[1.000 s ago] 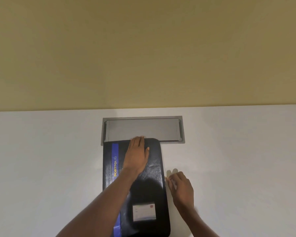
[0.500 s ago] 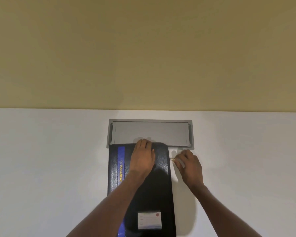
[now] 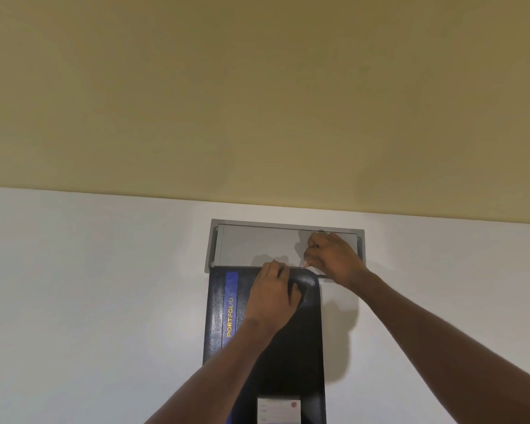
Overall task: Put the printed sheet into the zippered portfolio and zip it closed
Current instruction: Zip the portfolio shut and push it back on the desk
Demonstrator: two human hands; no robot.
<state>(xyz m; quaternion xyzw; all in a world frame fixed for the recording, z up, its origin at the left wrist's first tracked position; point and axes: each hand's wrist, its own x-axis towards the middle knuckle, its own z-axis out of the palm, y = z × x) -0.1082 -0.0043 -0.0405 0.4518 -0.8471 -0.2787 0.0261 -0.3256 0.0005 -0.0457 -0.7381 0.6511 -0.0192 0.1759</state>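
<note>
The black zippered portfolio (image 3: 300,347) lies lengthwise on the white table, with a blue stripe lettered "PORTFOLIO" on its left and a white label near its close end. My left hand (image 3: 273,296) presses flat on its far part, fingers at the far edge. My right hand (image 3: 334,260) is at the far right corner and pinches the small metal zipper pull (image 3: 304,265). The printed sheet is not visible.
A grey rectangular cable flap (image 3: 257,243) is set into the table (image 3: 89,301) just beyond the portfolio, under my right hand. A yellow wall (image 3: 257,102) rises behind the table's far edge.
My right hand has travelled with the zipper pull up the portfolio's right side to its far right corner. My left hand stays pressed on the cover.
</note>
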